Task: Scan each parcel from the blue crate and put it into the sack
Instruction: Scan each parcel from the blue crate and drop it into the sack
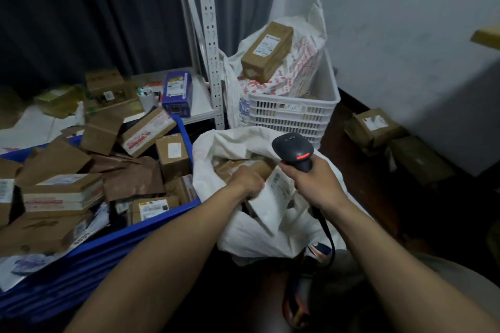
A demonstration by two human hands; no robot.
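The blue crate [151, 227] at the left is heaped with several brown cardboard parcels [62, 189]. To its right stands the open white sack [230, 149], with brown parcels [238, 167] showing inside its mouth. My left hand [249, 180] reaches into the sack's mouth and grips a white bagged parcel [273, 197] with a label facing up. My right hand [316, 180] holds a black handheld scanner [293, 150] by its handle, its red light lit, just above and right of that parcel. The scanner's cable hangs down past my wrist.
A white slotted basket [295, 113] behind the sack holds another printed sack with a brown box [266, 53] on top. A white metal shelf [211, 35] stands behind the crate, with boxes on it. More parcels [374, 124] lie on the dark floor by the right wall.
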